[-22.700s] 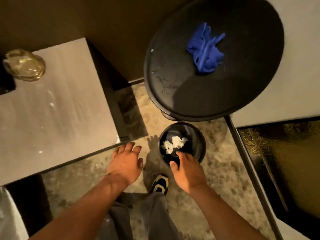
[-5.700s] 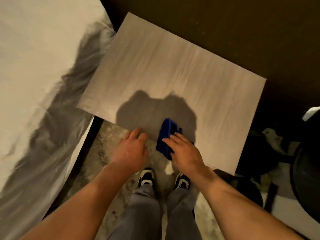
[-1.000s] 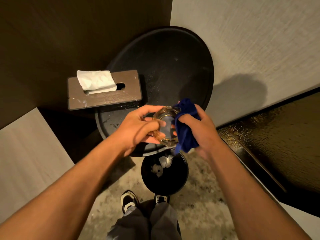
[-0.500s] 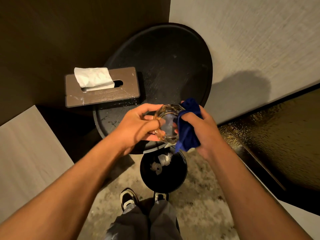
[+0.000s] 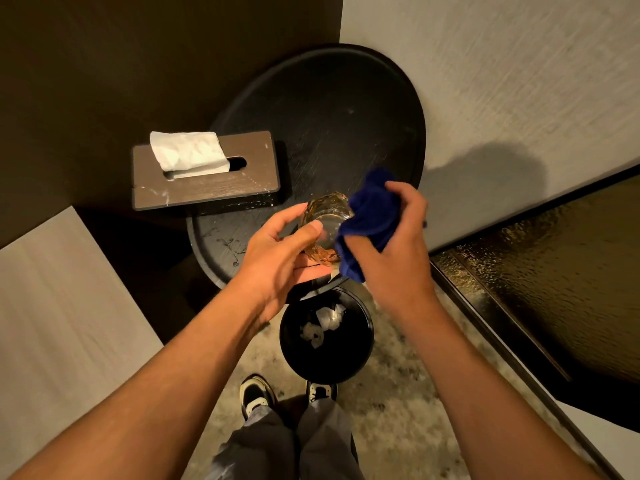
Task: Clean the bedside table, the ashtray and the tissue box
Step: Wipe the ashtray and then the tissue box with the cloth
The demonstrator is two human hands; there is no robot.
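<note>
A person stands over a round black side table (image 5: 346,109), the left hand (image 5: 277,258) curled round a clear, amber-tinted glass ashtray (image 5: 323,220) — thumb across its near rim, fingers beneath — while the right hand (image 5: 394,251) grips a bunched blue cloth (image 5: 372,216) pressed against the ashtray's right side. Compared with half a second ago, the cloth sits higher against the glass and the right fingers have spread further over it; the ashtray is tipped a little more toward the cloth, still held in the air above the table's near edge.

A brown wooden tissue box (image 5: 207,181) rests on the table's left side, overhanging its rim, a white tissue (image 5: 188,150) folded back from the slot — it has not moved. Pale specks mark the box's lid and streaks show on the black tabletop near it. Directly below the hands, a round black waste bin (image 5: 325,358) on the mottled stone floor (image 5: 391,410) holds crumpled white scraps. The pale wood-grain bedside table (image 5: 52,323) fills the lower left. A dark brown wall (image 5: 104,64) meets a light textured panel (image 5: 502,64) behind the round table, and dark rippled glass (image 5: 554,271) runs along the right.
</note>
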